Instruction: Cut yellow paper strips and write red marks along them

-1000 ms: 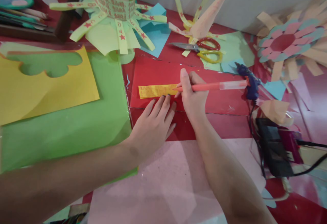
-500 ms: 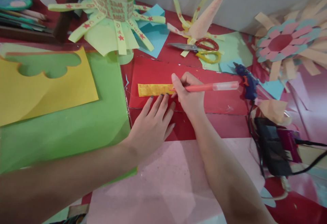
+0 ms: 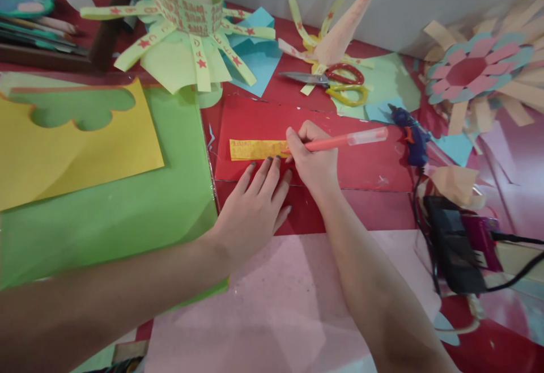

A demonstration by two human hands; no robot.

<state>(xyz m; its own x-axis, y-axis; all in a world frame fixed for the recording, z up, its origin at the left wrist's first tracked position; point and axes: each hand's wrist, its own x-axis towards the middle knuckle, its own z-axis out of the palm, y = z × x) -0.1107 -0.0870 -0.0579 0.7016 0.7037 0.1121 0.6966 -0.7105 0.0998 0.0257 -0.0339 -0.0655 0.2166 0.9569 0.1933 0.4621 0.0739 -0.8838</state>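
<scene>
A narrow yellow paper strip (image 3: 255,150) with rows of small reddish writing lies on a red board (image 3: 365,166). My right hand (image 3: 315,157) grips a pink-red pen (image 3: 340,140) with a clear end, its tip touching the strip near the right end. That hand hides the strip's right end. Lying flat with fingers spread, my left hand (image 3: 259,206) has its fingertips along the strip's lower edge. Behind the board rest scissors (image 3: 340,81) with one red and one yellow handle.
Green sheets (image 3: 170,203) and a yellow cut-out sheet (image 3: 85,157) lie left. Paper crafts (image 3: 193,16) stand behind; a paper flower (image 3: 471,70) is far right. A blue glue gun (image 3: 411,135) and a black power strip (image 3: 453,242) with cables sit right. Pink paper (image 3: 263,305) lies in front.
The pen has tilted a little, its rear end moving up and to the left, as my right hand shifted slightly. My left hand and the strip stay in place.
</scene>
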